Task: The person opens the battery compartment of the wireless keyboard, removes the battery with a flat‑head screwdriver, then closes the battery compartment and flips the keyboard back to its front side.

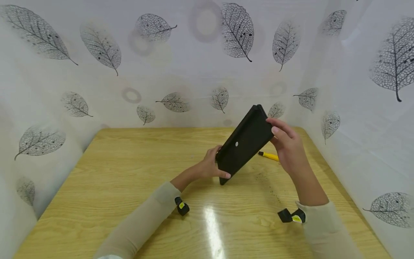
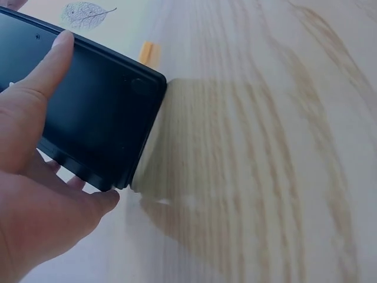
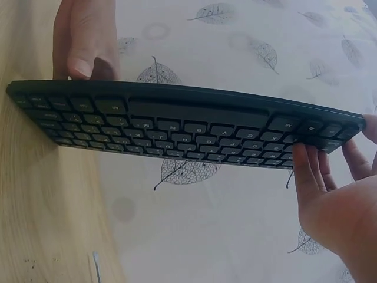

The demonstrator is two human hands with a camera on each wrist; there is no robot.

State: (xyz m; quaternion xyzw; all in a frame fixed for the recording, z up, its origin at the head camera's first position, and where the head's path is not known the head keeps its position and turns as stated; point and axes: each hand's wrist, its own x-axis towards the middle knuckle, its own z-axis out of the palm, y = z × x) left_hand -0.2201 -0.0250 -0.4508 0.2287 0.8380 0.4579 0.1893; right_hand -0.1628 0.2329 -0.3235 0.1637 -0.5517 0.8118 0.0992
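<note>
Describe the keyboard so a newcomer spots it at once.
Start at the wooden table, then go to the left hand and right hand over it. Slanted between them is the keyboard, its underside showing in the head view. Unlike the yellow object lying nearby, it is black, long and flat, with a white oval spot underneath.

Cannot see the keys [image 3: 177, 141] of the keyboard [image 1: 249, 147] in the head view, nor read the tiny white mark [image 1: 237, 144] on its back. Cannot follow the yellow tool [image 1: 270, 156] behind the right hand [image 1: 290, 149], right of centre, nor identify the dark specks [image 1: 262, 177] below. Lose the keyboard past the left-wrist view's left edge, and a thin rod [image 3: 97, 266] past the right-wrist view's bottom edge, lower left.
</note>
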